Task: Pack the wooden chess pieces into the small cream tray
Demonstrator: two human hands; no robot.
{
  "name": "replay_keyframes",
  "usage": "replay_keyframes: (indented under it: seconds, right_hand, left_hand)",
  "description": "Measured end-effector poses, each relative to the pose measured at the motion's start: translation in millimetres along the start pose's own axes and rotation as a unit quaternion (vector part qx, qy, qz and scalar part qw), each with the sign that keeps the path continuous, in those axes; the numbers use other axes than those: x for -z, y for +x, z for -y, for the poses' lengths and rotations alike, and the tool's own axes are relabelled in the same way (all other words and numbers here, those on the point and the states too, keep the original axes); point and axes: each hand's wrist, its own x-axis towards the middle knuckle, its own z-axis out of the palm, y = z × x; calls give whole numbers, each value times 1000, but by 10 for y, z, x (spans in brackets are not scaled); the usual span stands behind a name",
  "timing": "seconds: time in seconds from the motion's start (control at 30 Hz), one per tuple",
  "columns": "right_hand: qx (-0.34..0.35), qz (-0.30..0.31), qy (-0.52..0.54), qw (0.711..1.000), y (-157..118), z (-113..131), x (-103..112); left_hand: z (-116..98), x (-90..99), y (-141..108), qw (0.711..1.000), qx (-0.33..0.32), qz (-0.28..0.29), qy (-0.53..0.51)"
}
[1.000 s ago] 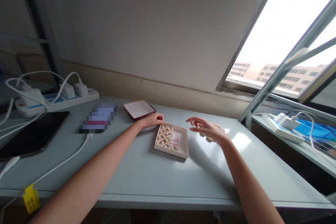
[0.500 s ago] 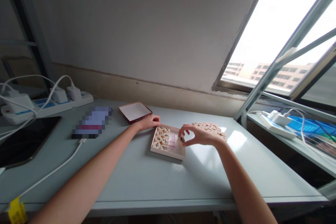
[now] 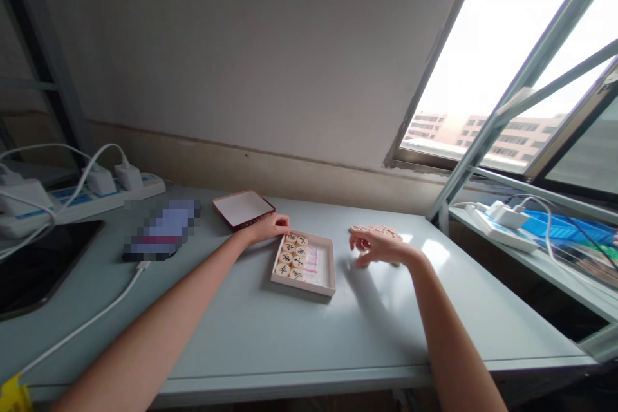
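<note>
My left hand (image 3: 276, 226) pinches the far left corner of a shallow, pale open box (image 3: 327, 270). Inside, several round wooden Chinese chess pieces (image 3: 298, 261) with dark characters form two columns along the left side; the right side shows a pale bottom with pink markings. My right hand (image 3: 379, 247) is above the table, right of the box, with its fingers curled around a Chinese chess piece (image 3: 362, 259) that is mostly hidden. Just behind that hand lies a cluster of more round pieces (image 3: 381, 230), partly covered by it.
A dark red box lid (image 3: 245, 207) rests inside-up behind my left hand. To the left are a phone (image 3: 161, 228) on a charging cable, a dark tablet (image 3: 48, 264) and a power strip (image 3: 106, 198). Another power strip (image 3: 502, 226) sits on the right-hand shelf.
My right hand has moved right, from over the box's right side to beside the cluster of pieces. My left hand stays at the box corner. The view has shifted slightly.
</note>
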Motion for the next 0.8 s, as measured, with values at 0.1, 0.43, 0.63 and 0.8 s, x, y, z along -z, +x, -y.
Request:
replay_keyframes:
  seconds: [0.1,0.43,0.63,0.8]
  right_hand:
    - [-20,-6,-7,1000,17,-61,-18]
    - [190,-102,85,973,230,717,-164]
    - [239,-112,-78,961,418,1010,-257]
    - [215,-123,-63,967,425,941,-272]
  left_hand:
    - [53,-8,23,1000,-10,4,-8]
    - [82,100,25,995,3,70,-72]
    - [35,116,-8,996,9,70,-62]
    - [33,104,-5,995,12,72,-67]
